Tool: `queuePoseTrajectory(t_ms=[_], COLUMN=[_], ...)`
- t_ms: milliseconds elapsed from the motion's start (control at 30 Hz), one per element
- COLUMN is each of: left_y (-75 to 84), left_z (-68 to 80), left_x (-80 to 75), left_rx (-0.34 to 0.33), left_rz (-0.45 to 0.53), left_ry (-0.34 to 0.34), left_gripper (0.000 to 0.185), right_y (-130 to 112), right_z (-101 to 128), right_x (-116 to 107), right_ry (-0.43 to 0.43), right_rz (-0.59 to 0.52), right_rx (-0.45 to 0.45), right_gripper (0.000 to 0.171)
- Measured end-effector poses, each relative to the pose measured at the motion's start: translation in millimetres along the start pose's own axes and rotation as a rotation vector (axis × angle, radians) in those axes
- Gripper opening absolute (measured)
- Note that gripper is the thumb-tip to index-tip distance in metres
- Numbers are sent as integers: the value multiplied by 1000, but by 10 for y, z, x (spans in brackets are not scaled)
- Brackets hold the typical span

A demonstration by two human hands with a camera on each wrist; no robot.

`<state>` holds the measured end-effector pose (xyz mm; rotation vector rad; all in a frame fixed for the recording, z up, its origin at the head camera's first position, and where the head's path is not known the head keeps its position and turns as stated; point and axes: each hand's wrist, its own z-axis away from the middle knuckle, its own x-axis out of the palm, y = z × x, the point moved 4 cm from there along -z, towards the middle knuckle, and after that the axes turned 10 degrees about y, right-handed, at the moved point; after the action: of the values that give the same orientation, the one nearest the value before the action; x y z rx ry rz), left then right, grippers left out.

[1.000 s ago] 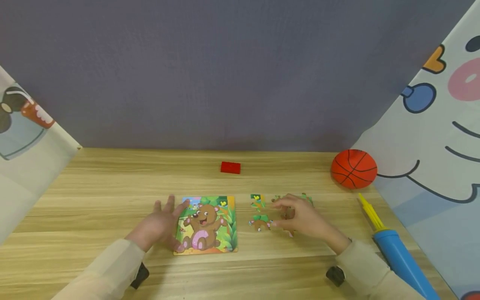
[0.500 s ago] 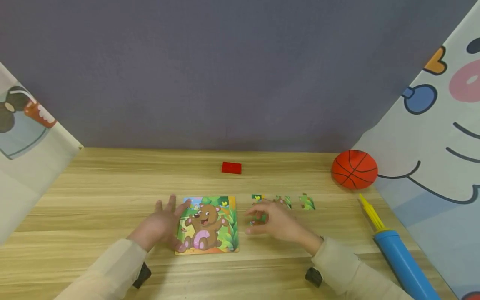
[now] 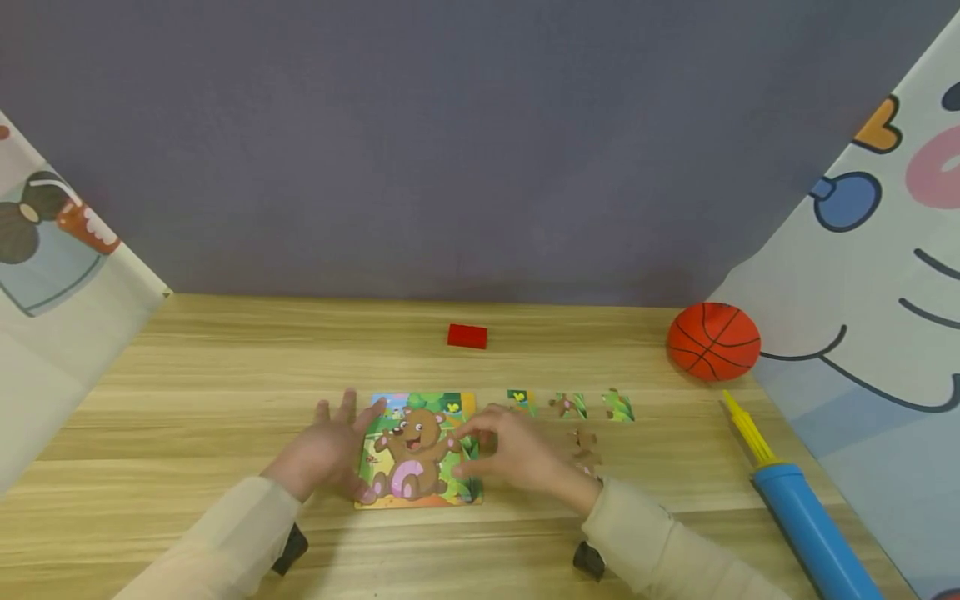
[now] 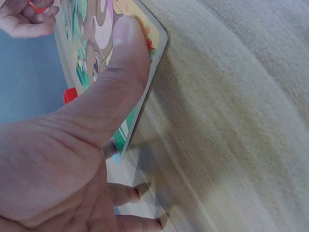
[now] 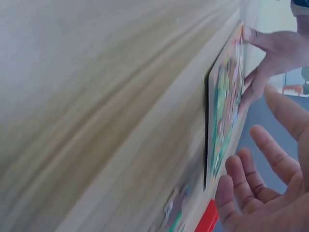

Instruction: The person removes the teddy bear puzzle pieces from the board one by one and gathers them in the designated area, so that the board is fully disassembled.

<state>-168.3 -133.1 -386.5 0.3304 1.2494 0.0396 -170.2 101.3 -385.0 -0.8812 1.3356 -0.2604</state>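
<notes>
The square bear jigsaw board (image 3: 408,446) lies flat on the wooden table. My left hand (image 3: 327,450) rests at its left side with fingers spread; in the left wrist view the thumb (image 4: 128,53) lies on the board's corner. Over the board's right edge hovers my right hand (image 3: 513,450), thumb and index finger apart. Nothing shows between its fingers in the right wrist view. Loose jigsaw pieces lie to the right: a duck piece (image 3: 519,398), two green-leaf pieces (image 3: 567,406) and brown bear pieces (image 3: 585,450). My right hand partly hides this area.
A red block (image 3: 467,336) sits behind the board. Toward the back right is a red basketball-patterned ball (image 3: 714,342). A blue hand pump (image 3: 813,525) with a yellow nozzle lies along the table's right side. A grey wall (image 3: 450,167) rises behind.
My right hand has moved left from above the loose pieces to the board's right edge, uncovering the leaf and brown bear pieces. My left hand has stayed at the board's left side.
</notes>
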Motion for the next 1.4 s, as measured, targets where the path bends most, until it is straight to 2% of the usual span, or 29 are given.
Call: queuePoseTrajectory(t_ms=[200, 333, 767, 1200, 1400], left_y=[0, -2, 16, 14, 7], left_z=[-3, -5, 6, 7, 7], left_x=[2, 3, -9, -10, -4], left_rx=[-8, -10, -8, -13, -13], left_rz=[8, 7, 9, 13, 5], left_ry=[-3, -6, 0, -3, -5], left_gripper=[126, 126, 126, 126, 125], right_y=[-90, -149, -243, -302, -291], right_z=[-17, -18, -10, -28, -50], right_x=[137, 213, 355, 400, 383], right_ry=[2, 2, 106, 90, 81], right_rz=[7, 51, 335, 354, 328], right_rx=[12, 1, -171, -161, -173], right_gripper=[27, 29, 40, 43, 37])
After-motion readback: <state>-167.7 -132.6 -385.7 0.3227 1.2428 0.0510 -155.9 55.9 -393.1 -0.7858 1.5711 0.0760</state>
